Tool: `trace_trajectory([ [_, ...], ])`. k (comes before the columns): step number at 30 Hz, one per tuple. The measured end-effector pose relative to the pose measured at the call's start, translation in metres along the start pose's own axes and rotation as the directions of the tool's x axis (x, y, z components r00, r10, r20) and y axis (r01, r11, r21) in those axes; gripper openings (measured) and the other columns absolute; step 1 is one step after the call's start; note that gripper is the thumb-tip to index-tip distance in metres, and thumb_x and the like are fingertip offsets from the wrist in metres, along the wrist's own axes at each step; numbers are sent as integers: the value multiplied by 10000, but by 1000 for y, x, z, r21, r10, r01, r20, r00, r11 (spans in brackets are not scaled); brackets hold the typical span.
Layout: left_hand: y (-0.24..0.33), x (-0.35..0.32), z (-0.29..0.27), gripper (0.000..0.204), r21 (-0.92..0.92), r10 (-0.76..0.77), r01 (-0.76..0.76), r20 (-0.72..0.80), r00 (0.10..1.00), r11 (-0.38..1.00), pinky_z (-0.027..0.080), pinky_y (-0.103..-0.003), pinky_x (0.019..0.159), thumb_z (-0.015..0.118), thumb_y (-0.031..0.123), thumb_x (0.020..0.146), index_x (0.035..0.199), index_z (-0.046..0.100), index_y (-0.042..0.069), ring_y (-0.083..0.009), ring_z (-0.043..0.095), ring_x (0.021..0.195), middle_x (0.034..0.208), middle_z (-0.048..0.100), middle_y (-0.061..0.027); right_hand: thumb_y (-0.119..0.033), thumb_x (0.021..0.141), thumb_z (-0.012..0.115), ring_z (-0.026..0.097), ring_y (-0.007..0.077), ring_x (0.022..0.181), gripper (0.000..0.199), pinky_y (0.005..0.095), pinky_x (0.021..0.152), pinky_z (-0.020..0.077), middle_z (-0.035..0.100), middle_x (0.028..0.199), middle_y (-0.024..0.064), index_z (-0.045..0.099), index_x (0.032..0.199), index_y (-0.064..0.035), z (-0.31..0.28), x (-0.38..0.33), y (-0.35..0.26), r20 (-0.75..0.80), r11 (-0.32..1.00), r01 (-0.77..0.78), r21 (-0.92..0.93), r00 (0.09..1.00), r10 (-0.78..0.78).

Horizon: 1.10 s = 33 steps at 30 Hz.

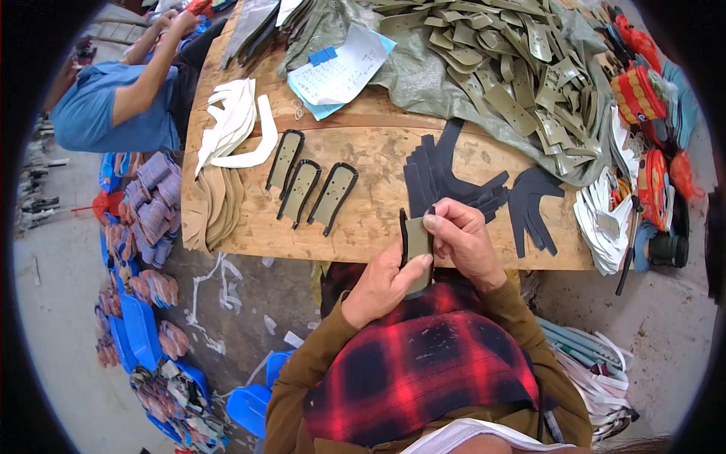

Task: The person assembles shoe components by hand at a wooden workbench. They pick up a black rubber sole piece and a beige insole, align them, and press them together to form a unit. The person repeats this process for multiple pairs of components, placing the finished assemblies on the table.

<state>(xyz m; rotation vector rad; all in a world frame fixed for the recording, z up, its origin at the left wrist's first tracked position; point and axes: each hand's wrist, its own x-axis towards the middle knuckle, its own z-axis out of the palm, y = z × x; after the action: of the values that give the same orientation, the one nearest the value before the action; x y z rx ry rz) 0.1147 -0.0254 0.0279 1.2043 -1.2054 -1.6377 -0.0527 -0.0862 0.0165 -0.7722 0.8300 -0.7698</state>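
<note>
Both my hands hold one olive-green panel (417,236) with black edging, just past the table's near edge. My left hand (384,281) is closed round its lower left part, the thumb pressed across its face. At the upper right corner, my right hand (467,238) pinches the black edging between thumb and fingers. Three similar olive panels (300,193) with black rims and small holes lie on the table to the left. Beyond my right hand sit dark navy curved cut pieces (432,178), with more navy strips (532,206) beside them.
White curved pieces (236,125) and tan pieces (215,208) lie at the wooden table's (363,163) left edge. Papers (340,72) and a heap of olive panels (522,76) on a sheet fill the far side. White pieces (605,219) hang over the right edge. A person in blue (113,106) sits left.
</note>
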Motion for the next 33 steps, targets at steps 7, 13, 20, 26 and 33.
trace_trajectory([
  [7,1,14,1,224,462,173,-81,-162,971,883,469,-380,660,592,210,958,1031,578,-1,-274,626,753,858,630,-163,-174,983,573,358,-7,499,228,192,438,261,446,597,-75,567,771,-90,4,5,13,-220,987,162,8,963,-156],
  [13,-2,37,8,283,5,140,-156,-474,870,988,308,-263,537,516,199,1017,795,528,24,-51,341,653,671,376,33,-157,948,609,462,188,527,276,339,495,374,467,615,78,514,748,6,17,-1,27,-18,731,393,-558,875,-485],
  [20,-14,50,13,207,-409,8,-324,-610,792,853,367,-186,621,523,235,1028,969,571,44,-2,427,739,834,499,89,-214,912,638,405,119,577,282,302,528,369,421,620,81,537,759,1,-10,4,1,179,758,229,-611,972,-149],
  [26,31,21,-32,615,718,432,-284,-26,902,635,486,-373,780,783,452,759,1205,595,73,-172,630,977,1001,654,-50,-353,904,617,452,166,505,391,317,522,381,477,579,140,602,760,10,-34,4,-44,420,563,256,-786,889,183],
  [33,48,14,-32,298,476,-354,83,516,780,875,472,-345,565,677,305,910,1021,657,29,-210,641,610,671,610,-134,-194,912,673,520,31,743,163,237,623,416,591,794,-51,569,907,-70,-25,-7,-31,549,901,-197,-385,736,396],
])
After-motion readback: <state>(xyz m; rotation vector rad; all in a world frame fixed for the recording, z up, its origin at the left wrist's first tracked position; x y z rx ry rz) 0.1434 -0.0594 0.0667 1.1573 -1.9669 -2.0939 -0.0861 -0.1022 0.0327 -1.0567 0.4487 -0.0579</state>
